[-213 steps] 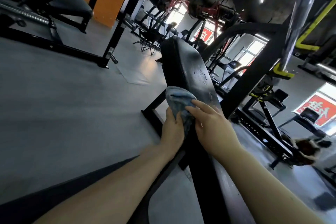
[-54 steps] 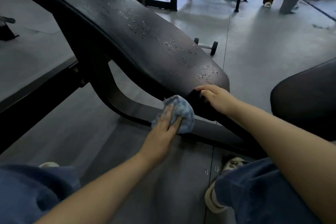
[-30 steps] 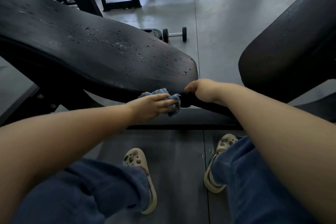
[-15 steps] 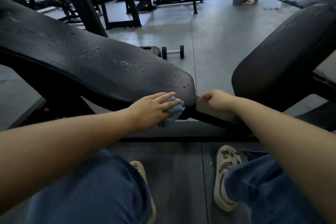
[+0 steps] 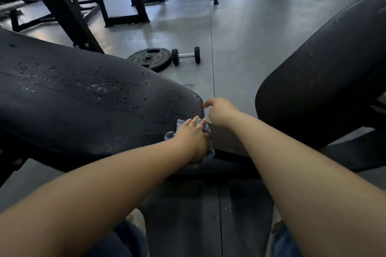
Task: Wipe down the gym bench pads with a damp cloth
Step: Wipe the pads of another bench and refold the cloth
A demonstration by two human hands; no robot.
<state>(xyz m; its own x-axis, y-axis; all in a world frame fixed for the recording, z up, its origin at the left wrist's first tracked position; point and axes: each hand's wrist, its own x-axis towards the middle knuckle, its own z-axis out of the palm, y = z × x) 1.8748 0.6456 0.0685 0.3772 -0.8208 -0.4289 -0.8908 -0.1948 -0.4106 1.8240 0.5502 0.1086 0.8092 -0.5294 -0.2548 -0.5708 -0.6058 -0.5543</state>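
The step in hand is judged to be the wiping of the near end of the long pad [image 5: 87, 98], the left of the two black bench pads in view. A blue cloth [image 5: 208, 153] is pressed against the rounded near-right corner of that pad by the left hand [image 5: 193, 139]; the fingers lie fairly straight over the cloth, which shows only at the hand's edges. The right hand [image 5: 221, 111] is seen just right of the same corner, fingers loosely curled, with a fingertip at or just off the pad's edge; contact cannot be confirmed, and nothing is held in it.

Many droplets are noted across the top of the long pad, from the corner far out to the left. The second pad [image 5: 325, 81], at right, carries a few specks. A weight plate [image 5: 151, 58] and a small dumbbell [image 5: 186, 55] lie on the floor beyond.

Judgement: only the corner is being covered. The next move would call for the cloth to be drawn leftward along the wet top surface under flat pressure; the second pad remains to be done.

Compared with half a second ago: the cloth hand is found slightly further round the pad's end, and the right hand has been lifted off the frame bar towards the pad's corner. The view is tilted a little higher.
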